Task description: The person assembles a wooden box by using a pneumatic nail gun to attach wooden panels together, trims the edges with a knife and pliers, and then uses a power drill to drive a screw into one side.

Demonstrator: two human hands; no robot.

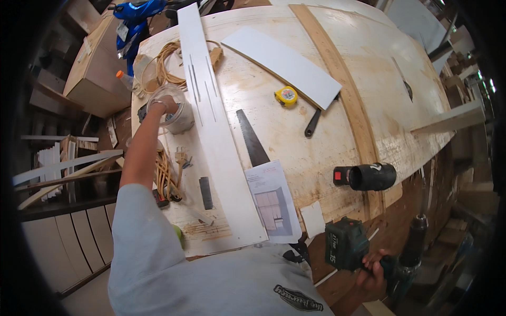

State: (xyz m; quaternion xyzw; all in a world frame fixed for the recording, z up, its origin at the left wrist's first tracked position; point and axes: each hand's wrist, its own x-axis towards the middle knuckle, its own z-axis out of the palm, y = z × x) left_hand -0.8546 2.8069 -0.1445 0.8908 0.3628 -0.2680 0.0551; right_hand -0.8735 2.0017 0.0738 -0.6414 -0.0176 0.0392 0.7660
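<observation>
My left hand (167, 105) reaches down into a clear round plastic tub (183, 124) on the left side of the table. Its fingers are hidden inside, so what they touch does not show. At the lower right, off the table's near edge, my right hand (373, 273) is closed round the handle of a dark green cordless drill (411, 255). The drill's chuck and long bit point upward, and its battery sticks out to the left. Beside the tub lies a long white board (215, 118) with dark slots or strips along it.
A hand saw blade (251, 139), a printed drawing sheet (271, 197), a yellow tape measure (286, 96) and a shorter white board (287, 66) lie on the table. A black cylindrical tool (373, 176) rests at the right. Coiled cable (168, 62) lies behind the tub.
</observation>
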